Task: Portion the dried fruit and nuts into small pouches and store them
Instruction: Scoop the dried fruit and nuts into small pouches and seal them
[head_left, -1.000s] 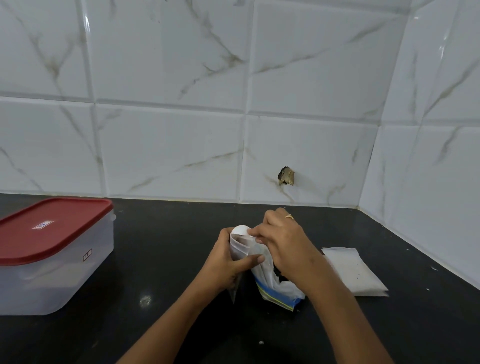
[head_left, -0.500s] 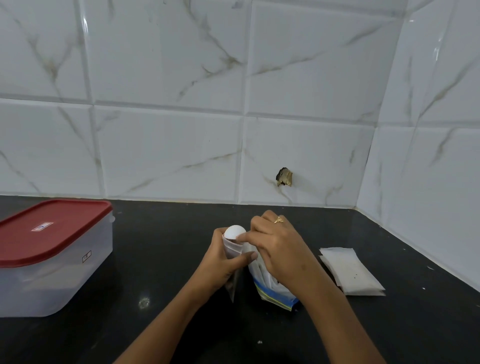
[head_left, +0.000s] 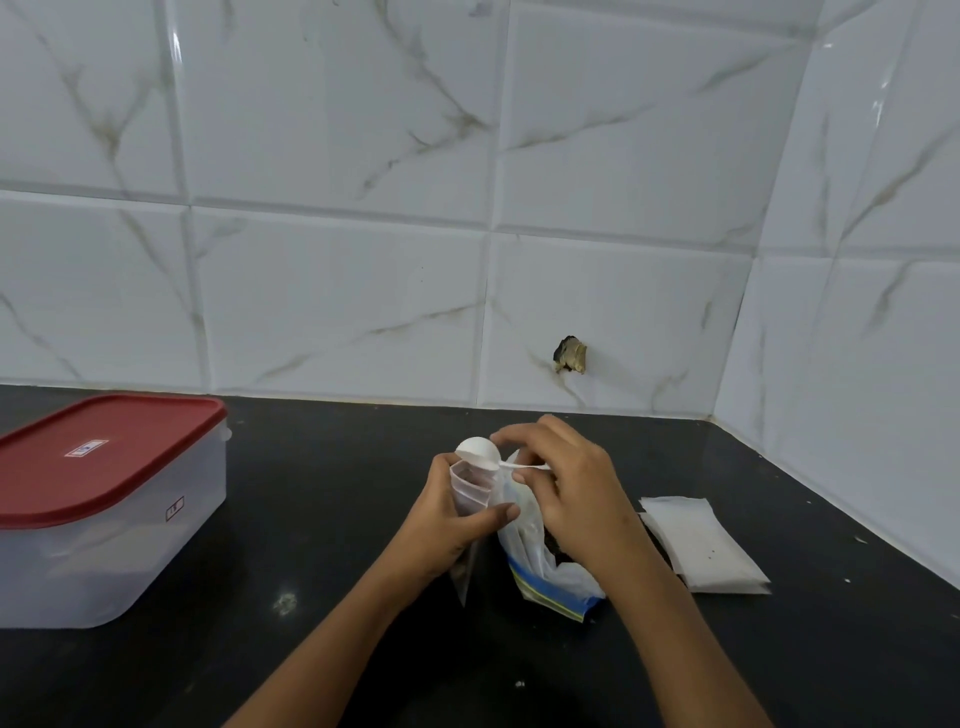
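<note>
My left hand (head_left: 444, 525) grips a small clear pouch (head_left: 469, 488) upright, its mouth held open. My right hand (head_left: 566, 488) pinches the handle of a white plastic spoon (head_left: 477, 451), whose bowl is turned over right above the pouch mouth. Between my hands, a larger clear bag with a blue and yellow zip strip (head_left: 545, 571) lies on the black counter (head_left: 322, 519). The contents of the pouch are hidden by my fingers.
A clear plastic box with a red lid (head_left: 98, 499) stands at the left. A stack of flat white pouches (head_left: 701, 545) lies to the right of my right hand. White tiled walls meet in the corner at the far right.
My right hand has lifted the spoon out of the larger bag and tipped its bowl over the small pouch's mouth. The left hand kept holding the pouch in place.
</note>
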